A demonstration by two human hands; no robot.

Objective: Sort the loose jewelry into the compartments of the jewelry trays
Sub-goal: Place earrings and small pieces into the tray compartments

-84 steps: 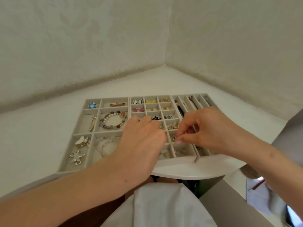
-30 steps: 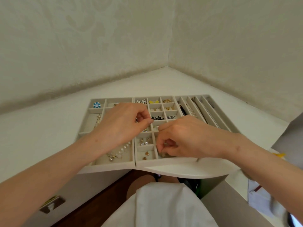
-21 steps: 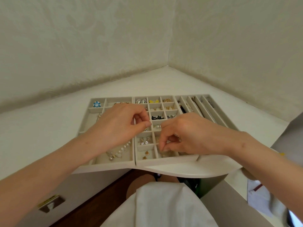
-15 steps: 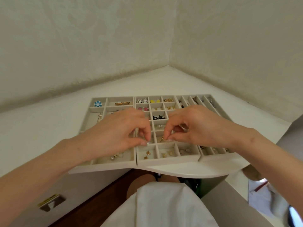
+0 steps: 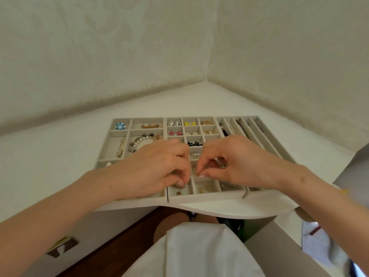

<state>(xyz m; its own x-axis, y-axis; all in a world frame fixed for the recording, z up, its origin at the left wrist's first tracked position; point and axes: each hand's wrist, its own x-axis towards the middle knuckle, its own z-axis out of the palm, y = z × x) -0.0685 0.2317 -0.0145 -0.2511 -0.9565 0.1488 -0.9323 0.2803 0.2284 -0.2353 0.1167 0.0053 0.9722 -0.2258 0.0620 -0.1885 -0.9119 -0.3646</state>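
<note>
Over three jewelry trays (image 5: 205, 196), left hand (image 5: 155, 166) and right hand (image 5: 239, 162), each grip a pinch, contents indiscernible.

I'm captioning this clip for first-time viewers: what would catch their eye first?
The left hand and right hand meet over the middle of the jewelry trays, fingertips pinched nearly together above the small front compartments. Past them colour stands out: a blue flower piece far left, pink star earrings mid-row, a bead bracelet behind the left hand.

A white table (image 5: 60, 156) fills the corner between two pale patterned walls (image 5: 99, 56). Below its curved edge lie a white cloth (image 5: 195, 250) (over a bare knee (image 5: 171, 222)) and brown floor (image 5: 123, 236); a handle (image 5: 61, 246) shows lower left.
</note>
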